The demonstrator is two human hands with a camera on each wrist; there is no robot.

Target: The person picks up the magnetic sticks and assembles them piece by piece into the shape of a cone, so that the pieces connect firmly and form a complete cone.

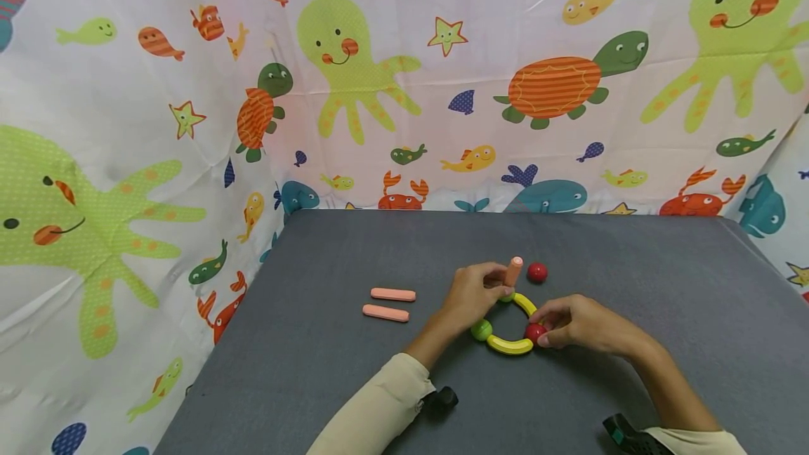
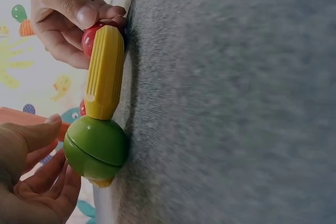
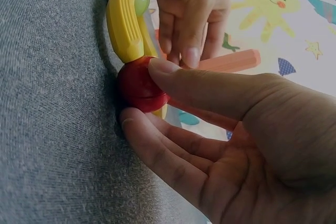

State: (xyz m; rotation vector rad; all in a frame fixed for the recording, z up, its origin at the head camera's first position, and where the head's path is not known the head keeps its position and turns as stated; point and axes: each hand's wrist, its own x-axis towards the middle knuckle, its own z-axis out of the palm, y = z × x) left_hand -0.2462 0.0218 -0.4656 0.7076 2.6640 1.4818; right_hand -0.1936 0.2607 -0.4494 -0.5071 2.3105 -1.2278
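Observation:
My left hand (image 1: 472, 292) pinches a salmon-pink stick (image 1: 513, 272) that stands up at the far green ball (image 1: 507, 297) of a small ring. Thumb and fingers of my right hand (image 1: 580, 325) grip a red ball (image 1: 535, 332) on the ring's right side; the right wrist view shows this red ball (image 3: 137, 83) between them. One curved yellow piece (image 1: 509, 346) joins it to the left green ball (image 1: 482, 330) along the front. Another yellow piece (image 1: 524, 304) runs from it to the far green ball. My left hand partly covers the ring's back left.
A loose red ball (image 1: 537, 272) lies just beyond the ring. Two more salmon-pink sticks, one farther (image 1: 393, 294) and one nearer (image 1: 385, 313), lie side by side on the grey tabletop (image 1: 303, 371), left of my left hand. A sea-animal printed curtain (image 1: 404, 90) hangs behind.

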